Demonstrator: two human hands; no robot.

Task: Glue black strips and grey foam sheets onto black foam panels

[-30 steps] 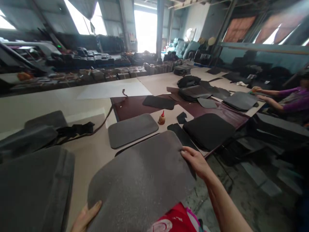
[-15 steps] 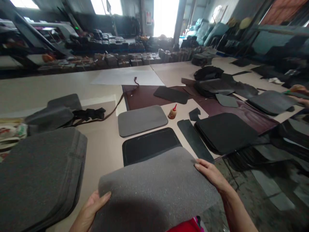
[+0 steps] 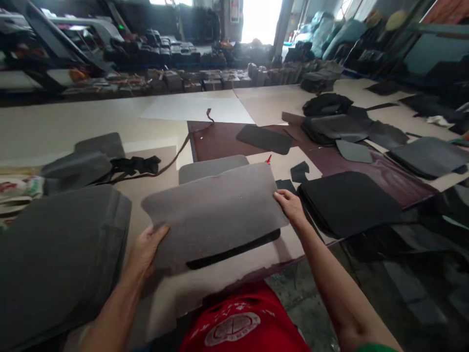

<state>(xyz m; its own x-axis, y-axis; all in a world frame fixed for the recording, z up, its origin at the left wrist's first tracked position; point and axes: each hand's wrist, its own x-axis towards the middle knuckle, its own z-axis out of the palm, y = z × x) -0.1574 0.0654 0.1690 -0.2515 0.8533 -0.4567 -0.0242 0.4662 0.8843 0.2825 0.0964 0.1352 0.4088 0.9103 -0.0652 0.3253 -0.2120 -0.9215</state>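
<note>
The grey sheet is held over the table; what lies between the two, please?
In the head view, a black panel lies on the table, its near edge showing beneath the grey sheet.

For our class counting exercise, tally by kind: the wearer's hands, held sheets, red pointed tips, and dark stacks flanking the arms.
Hands: 2 (left hand, right hand)
Held grey sheet: 1
Red pointed tip: 1
Stacks: 2 (grey stack, black stack)
Total: 6

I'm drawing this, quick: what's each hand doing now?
Left hand: closed, holding the gray sheet at its left side.
Right hand: closed, holding its right edge.
</note>
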